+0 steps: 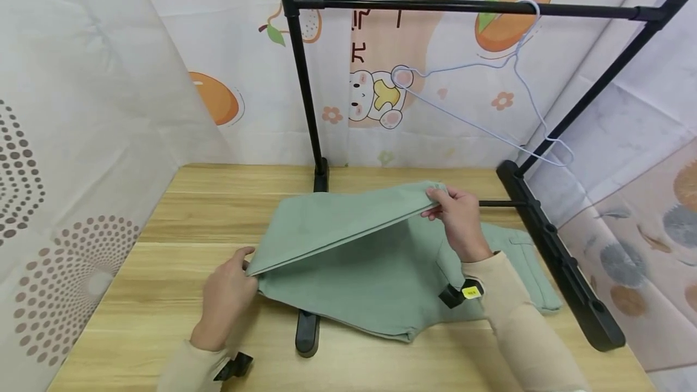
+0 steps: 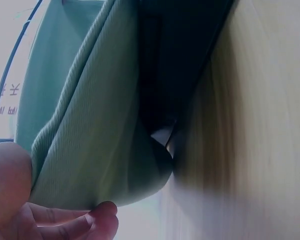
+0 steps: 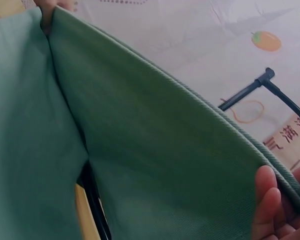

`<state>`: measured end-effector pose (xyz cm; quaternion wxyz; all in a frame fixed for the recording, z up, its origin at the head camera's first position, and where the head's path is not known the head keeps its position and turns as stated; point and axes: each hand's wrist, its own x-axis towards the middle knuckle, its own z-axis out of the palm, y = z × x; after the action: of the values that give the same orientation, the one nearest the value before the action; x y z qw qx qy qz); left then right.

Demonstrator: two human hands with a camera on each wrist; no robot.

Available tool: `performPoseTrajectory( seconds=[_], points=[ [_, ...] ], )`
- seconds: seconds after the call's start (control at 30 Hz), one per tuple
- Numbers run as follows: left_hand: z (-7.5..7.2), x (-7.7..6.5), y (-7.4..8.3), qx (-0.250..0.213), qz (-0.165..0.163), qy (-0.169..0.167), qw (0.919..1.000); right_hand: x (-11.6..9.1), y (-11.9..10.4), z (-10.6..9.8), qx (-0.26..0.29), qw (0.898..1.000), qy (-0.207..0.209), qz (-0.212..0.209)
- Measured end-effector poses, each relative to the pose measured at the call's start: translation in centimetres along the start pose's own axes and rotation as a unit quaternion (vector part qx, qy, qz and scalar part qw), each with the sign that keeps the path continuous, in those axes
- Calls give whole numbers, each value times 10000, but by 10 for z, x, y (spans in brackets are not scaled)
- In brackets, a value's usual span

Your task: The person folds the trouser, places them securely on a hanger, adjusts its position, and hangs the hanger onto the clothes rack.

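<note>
A pair of sage-green trousers [image 1: 348, 289] lies across the table and over the foot of a black rack, with one end folded back as a raised flap [image 1: 348, 216]. My left hand [image 1: 229, 289] pinches the flap's near left corner; in the left wrist view the cloth [image 2: 90, 150] runs between thumb and fingers. At the flap's other corner, my right hand [image 1: 457, 219] holds the layered edge up off the cloth below. The right wrist view shows that double edge [image 3: 200, 102] stretched straight between both hands. A pocketed part [image 1: 523, 253] lies flat beyond my right wrist.
The black rack [image 1: 414, 3] stands over the table, its right foot [image 1: 566, 259] beside the trousers and its left foot [image 1: 307, 334] partly under them. A pale blue wire hanger [image 1: 517, 56] hangs from its bar. Printed curtains surround the wooden table [image 1: 179, 228].
</note>
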<state>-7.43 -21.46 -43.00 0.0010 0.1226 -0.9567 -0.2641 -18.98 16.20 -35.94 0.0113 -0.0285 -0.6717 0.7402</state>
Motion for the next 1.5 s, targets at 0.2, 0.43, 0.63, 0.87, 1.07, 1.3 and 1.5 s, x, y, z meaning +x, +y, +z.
performPoseTrajectory(
  seconds=[0.2, 0.43, 0.63, 0.87, 1.07, 1.3, 1.5],
  points=[
    [8, -2, 8, -16, 95, 16, 10000, 1, -5, -19, 143, 9997, 193, -69],
    [16, -4, 17, -86, 115, 43, 9999, 4, -12, -40, 260, 9983, 522, 38],
    [23, -4, 27, -202, 139, 46, 9997, 6, -19, -61, 187, 9975, 682, 24],
    [29, -6, 33, -111, 280, 85, 9995, 6, -23, -86, 223, 9967, 769, -120],
    [33, -8, 37, -42, 397, 72, 9992, 12, -25, -110, 233, 9966, 787, -71],
    [34, -5, 50, 91, 651, -23, 9978, 26, -33, -134, 229, 9966, 781, 85],
    [33, -1, 66, 133, 860, -90, 9962, 37, -48, -152, 289, 9965, 772, 159]
  ],
)
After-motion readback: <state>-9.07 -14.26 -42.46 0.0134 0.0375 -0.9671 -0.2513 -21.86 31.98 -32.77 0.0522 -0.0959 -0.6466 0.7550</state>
